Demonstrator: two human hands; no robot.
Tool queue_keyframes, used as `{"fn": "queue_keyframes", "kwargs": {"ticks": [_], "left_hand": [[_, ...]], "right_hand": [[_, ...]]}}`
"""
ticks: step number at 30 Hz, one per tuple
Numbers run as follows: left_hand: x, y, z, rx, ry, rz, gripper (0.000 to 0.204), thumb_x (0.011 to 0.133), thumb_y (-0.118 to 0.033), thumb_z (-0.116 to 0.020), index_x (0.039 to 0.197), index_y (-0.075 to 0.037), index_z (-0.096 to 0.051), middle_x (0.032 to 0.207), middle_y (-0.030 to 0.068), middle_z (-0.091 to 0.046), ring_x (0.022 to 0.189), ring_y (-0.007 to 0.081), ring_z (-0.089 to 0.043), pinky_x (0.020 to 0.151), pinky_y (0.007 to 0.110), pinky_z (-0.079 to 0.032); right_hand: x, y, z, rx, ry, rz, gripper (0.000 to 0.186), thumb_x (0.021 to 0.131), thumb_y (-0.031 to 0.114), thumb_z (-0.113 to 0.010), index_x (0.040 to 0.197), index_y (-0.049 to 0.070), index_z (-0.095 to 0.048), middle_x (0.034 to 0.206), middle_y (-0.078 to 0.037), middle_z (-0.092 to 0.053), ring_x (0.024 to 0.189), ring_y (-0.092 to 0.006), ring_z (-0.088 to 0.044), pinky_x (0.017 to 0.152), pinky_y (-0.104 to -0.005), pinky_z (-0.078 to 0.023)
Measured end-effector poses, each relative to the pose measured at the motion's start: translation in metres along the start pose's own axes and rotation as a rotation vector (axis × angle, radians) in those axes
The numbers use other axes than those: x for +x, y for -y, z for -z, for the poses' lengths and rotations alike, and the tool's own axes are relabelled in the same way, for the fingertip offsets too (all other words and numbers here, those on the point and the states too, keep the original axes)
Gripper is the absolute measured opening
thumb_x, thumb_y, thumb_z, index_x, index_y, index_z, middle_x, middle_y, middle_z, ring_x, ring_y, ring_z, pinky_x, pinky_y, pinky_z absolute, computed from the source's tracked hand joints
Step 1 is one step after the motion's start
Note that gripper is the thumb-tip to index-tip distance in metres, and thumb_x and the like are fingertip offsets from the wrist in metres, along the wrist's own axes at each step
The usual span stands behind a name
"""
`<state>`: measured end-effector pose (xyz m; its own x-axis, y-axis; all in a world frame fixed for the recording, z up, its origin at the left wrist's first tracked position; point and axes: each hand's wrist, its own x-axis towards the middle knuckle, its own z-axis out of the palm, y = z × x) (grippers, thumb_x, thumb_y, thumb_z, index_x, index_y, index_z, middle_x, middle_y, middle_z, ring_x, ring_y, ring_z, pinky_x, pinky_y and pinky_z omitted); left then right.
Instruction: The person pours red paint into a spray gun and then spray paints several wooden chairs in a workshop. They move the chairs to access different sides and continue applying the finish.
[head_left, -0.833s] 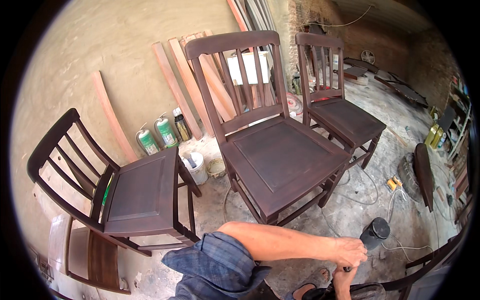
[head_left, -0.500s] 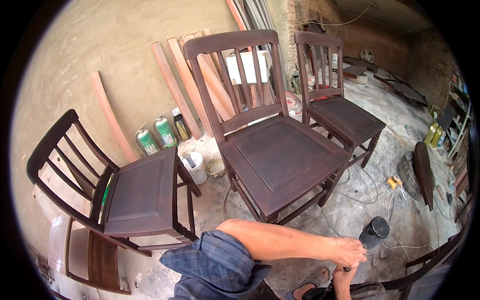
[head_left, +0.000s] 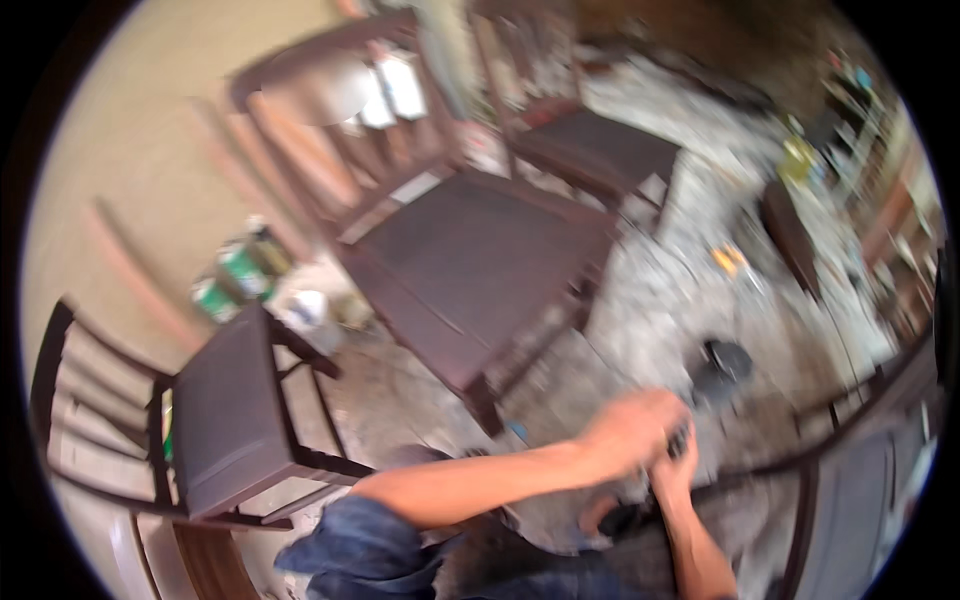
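Note:
My left hand [head_left: 632, 428] reaches across from the left, its fingers curled in against my right hand. My right hand [head_left: 678, 468] comes up from the lower edge and is closed on a small dark object [head_left: 679, 440]. Blur and the fingers hide its kind, and whether the left hand grips it too. Beyond the hands stands a dark brown wooden chair [head_left: 480, 265] with a slatted back. A black can-like container [head_left: 722, 370] sits on the floor just past my hands.
Another dark chair [head_left: 235, 400] stands at the left, a third [head_left: 600, 150] at the back right. Green-labelled bottles [head_left: 240, 268] and a white bucket [head_left: 303, 310] line the wall. A yellow tool [head_left: 728, 262] lies on the floor. Dark furniture [head_left: 850, 480] is close on the right.
The whole view has swung, so the chairs now appear farther left and tilted. Both hands appear higher and slightly left, still together; more of my right forearm shows.

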<state>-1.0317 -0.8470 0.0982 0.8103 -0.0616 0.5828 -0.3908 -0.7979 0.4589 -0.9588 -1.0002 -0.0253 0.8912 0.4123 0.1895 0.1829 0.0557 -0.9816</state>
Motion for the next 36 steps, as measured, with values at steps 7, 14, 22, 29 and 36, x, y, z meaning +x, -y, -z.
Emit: {"fn": "queue_keyframes", "kwargs": {"ticks": [7,14,22,29,36], "left_hand": [[-0.121,0.005,-0.120,-0.845,-0.019,1.305,0.028,0.104,-0.017,-0.051,0.124,-0.001,-0.060,0.110,0.0065,-0.070,0.095,0.0129,-0.064,0.079,0.029,-0.052],[-0.129,-0.015,-0.151,-1.733,-0.032,1.436,0.027,0.106,-0.020,-0.049,0.127,-0.007,-0.057,0.115,0.0026,-0.065,0.105,0.0143,-0.060,0.093,0.033,-0.046],[-0.147,-0.003,-0.162,-1.891,0.045,1.462,0.026,0.107,-0.025,-0.046,0.123,-0.006,-0.056,0.114,0.0053,-0.066,0.102,0.0188,-0.063,0.092,0.038,-0.050],[-0.153,0.001,-0.167,-2.029,0.019,1.376,0.028,0.104,-0.025,-0.051,0.117,-0.002,-0.059,0.108,0.0094,-0.067,0.100,0.0222,-0.065,0.094,0.041,-0.055],[-0.154,0.004,-0.167,-2.086,0.024,1.347,0.028,0.103,-0.023,-0.053,0.121,-0.001,-0.056,0.110,0.0097,-0.066,0.102,0.0230,-0.065,0.095,0.041,-0.054]], "right_hand": [[0.005,0.025,-0.016,-0.068,-0.111,-0.163,0.045,0.093,-0.002,-0.056,0.136,0.012,-0.050,0.075,0.001,-0.059,0.046,-0.0049,-0.045,0.040,-0.0235,-0.034],[0.001,0.020,-0.021,-0.033,-0.161,-0.294,0.039,0.094,0.000,-0.056,0.131,0.012,-0.052,0.070,0.002,-0.056,0.046,-0.0055,-0.045,0.039,-0.0249,-0.033],[0.002,-0.001,-0.022,0.014,-0.172,-0.282,0.037,0.094,0.002,-0.058,0.130,0.010,-0.052,0.072,0.003,-0.055,0.049,-0.0054,-0.045,0.042,-0.0242,-0.033],[0.003,0.005,-0.022,-0.095,-0.140,-0.277,0.040,0.095,0.003,-0.057,0.134,0.009,-0.050,0.073,0.003,-0.055,0.051,-0.0061,-0.047,0.044,-0.0241,-0.035],[0.004,0.004,-0.023,-0.056,-0.136,-0.303,0.040,0.095,0.003,-0.056,0.134,0.009,-0.051,0.074,0.002,-0.056,0.058,-0.0057,-0.050,0.048,-0.0232,-0.037]]}}
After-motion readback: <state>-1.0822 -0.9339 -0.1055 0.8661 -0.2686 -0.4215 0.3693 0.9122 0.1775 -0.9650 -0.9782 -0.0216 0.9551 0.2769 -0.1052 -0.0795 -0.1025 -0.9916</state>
